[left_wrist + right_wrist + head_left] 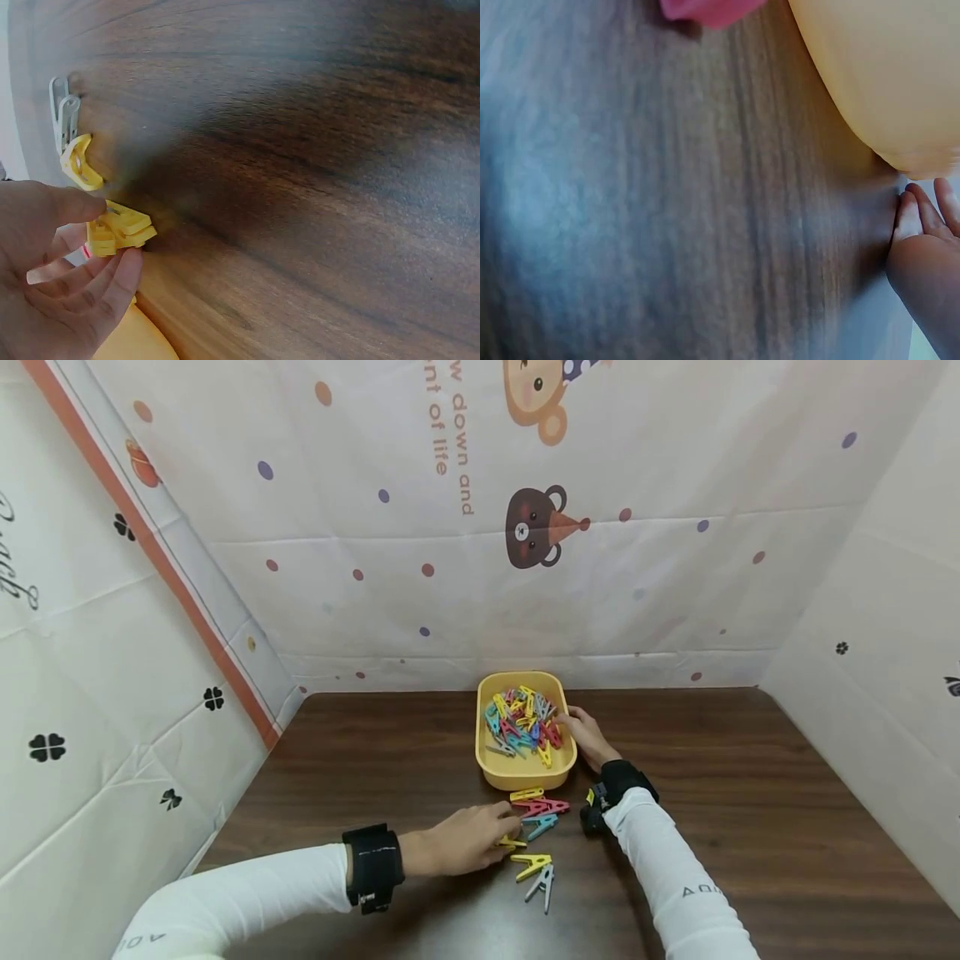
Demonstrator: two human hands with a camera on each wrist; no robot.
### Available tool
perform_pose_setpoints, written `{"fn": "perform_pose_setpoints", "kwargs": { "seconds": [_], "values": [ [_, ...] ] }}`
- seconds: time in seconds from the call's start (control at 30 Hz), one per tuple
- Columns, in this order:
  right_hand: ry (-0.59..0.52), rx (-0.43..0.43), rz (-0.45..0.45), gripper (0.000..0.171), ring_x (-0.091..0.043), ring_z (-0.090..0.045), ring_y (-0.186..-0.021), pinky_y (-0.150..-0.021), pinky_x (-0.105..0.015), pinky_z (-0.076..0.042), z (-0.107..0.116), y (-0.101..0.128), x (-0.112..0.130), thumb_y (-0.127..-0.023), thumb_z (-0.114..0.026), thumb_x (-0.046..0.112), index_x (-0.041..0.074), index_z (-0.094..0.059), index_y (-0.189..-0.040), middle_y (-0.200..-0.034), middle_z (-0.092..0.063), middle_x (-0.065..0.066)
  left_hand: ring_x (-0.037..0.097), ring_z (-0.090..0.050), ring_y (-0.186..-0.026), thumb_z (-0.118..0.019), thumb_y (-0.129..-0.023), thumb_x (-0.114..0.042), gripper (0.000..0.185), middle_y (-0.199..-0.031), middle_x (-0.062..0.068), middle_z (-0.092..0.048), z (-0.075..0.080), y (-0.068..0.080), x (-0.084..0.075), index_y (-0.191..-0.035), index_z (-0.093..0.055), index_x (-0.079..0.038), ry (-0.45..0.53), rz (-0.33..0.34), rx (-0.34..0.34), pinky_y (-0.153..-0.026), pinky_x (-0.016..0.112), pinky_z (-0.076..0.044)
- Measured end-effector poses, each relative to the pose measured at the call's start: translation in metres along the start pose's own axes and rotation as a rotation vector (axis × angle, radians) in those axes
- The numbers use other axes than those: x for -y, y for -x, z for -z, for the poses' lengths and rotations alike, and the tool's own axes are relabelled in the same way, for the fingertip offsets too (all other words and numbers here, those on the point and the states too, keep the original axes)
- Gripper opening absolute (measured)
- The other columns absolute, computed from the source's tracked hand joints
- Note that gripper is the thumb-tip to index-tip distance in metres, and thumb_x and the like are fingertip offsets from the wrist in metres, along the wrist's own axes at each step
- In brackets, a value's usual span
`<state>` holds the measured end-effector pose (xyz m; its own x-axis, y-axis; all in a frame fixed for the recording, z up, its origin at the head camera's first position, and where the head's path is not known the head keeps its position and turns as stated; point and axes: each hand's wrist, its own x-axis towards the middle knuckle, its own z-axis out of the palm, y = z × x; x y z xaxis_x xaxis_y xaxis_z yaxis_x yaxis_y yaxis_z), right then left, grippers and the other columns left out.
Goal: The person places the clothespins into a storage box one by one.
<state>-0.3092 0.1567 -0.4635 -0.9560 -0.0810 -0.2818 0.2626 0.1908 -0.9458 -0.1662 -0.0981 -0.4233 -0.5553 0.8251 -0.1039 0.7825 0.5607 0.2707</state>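
Note:
A yellow tub (489, 768) holds several coloured clothes pegs (521, 722). My right hand (576, 727) reaches over the tub's right rim, fingertips at the pegs; whether it holds one is hidden. In the right wrist view, two of its fingers (922, 217) lie fairly straight beside the tub (885, 75). My left hand (501, 839) rests on the table in front of the tub and pinches a yellow peg (133, 221) between thumb and fingers (124, 274). Loose pegs lie by it: yellow (527, 794), pink (542, 807), blue (542, 825), yellow (531, 864) and grey (542, 887).
The dark wooden table (750, 793) is closed in by printed cloth walls at the back (525, 568), left and right. In the left wrist view, another yellow peg (79, 163) and a grey peg (64, 112) lie just beyond the held one.

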Motion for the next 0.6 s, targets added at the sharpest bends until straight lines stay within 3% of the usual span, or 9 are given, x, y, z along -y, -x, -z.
{"fn": "perform_pose_setpoints", "kwargs": {
  "seconds": [0.13, 0.33, 0.47, 0.6],
  "values": [
    [-0.007, -0.004, -0.011, 0.063, -0.034, -0.042, -0.142, -0.118, -0.048, -0.039, 0.001, 0.000, 0.002, -0.103, -0.048, 0.030, 0.004, -0.029, -0.157, -0.158, -0.037, -0.024, -0.005, -0.058, -0.082, -0.070, -0.099, -0.020, 0.009, -0.104, -0.005, -0.065, 0.005, -0.002, 0.001, -0.107, -0.069, -0.016, 0.044, 0.030, -0.007, -0.069, 0.010, -0.048],
    [-0.006, -0.005, -0.001, 0.062, -0.035, -0.042, -0.142, -0.118, -0.048, -0.039, 0.004, 0.002, 0.002, -0.106, -0.047, 0.030, 0.004, -0.028, -0.158, -0.158, -0.036, -0.024, -0.005, -0.058, -0.080, -0.070, -0.099, -0.018, 0.005, -0.100, -0.004, -0.068, 0.019, -0.007, -0.002, -0.102, -0.071, -0.015, 0.044, 0.003, -0.042, -0.068, 0.008, -0.047],
    [-0.012, -0.003, 0.002, 0.061, -0.034, -0.044, -0.140, -0.117, -0.047, -0.040, 0.003, 0.004, 0.001, -0.106, -0.046, 0.030, 0.003, -0.029, -0.158, -0.156, -0.038, -0.024, -0.002, -0.060, -0.078, -0.071, -0.098, -0.018, 0.005, -0.096, -0.004, -0.069, 0.046, -0.019, -0.008, -0.101, -0.071, -0.015, -0.021, -0.054, -0.084, -0.066, 0.008, -0.047],
    [-0.020, 0.007, 0.022, 0.061, -0.035, -0.043, -0.141, -0.116, -0.046, -0.040, 0.001, 0.005, 0.000, -0.106, -0.046, 0.030, 0.003, -0.028, -0.158, -0.156, -0.038, -0.024, 0.009, -0.066, -0.081, -0.071, -0.097, -0.014, 0.006, -0.094, 0.001, -0.073, 0.086, -0.050, -0.001, -0.100, -0.073, -0.010, -0.071, -0.063, -0.179, -0.070, 0.015, -0.051]
  ]
}}
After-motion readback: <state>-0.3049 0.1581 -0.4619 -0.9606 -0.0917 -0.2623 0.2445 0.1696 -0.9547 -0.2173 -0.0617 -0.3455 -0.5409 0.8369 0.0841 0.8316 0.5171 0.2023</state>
